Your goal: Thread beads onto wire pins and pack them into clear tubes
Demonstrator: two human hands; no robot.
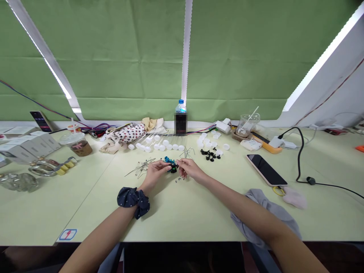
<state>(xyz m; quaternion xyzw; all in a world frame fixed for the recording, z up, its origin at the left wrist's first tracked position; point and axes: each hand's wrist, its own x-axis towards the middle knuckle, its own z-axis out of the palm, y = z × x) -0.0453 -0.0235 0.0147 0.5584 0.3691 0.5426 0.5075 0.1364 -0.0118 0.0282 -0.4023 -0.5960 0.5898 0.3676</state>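
Note:
My left hand [157, 172], below a dark dotted scrunchie [133, 200] on the wrist, pinches a small black part [173, 169] with a touch of green. Small blue pieces [168, 159] lie just beyond its fingertips. Close by on the right, my right hand [191, 169] has thumb and fingers pressed together; what they hold is too small to make out. Tiny metal bits [179, 179] are scattered on the table under it. Thin metal wires [142, 167] lie in a loose heap left of my left hand.
Behind the hands are clear tubes with white caps [162, 147], black round parts [211, 155], loose white caps [209, 144] and a bottle [181, 108]. A phone [266, 169] and grey cloth [264, 206] lie right. A drink cup [81, 146] and white boxes [25, 148] stand left.

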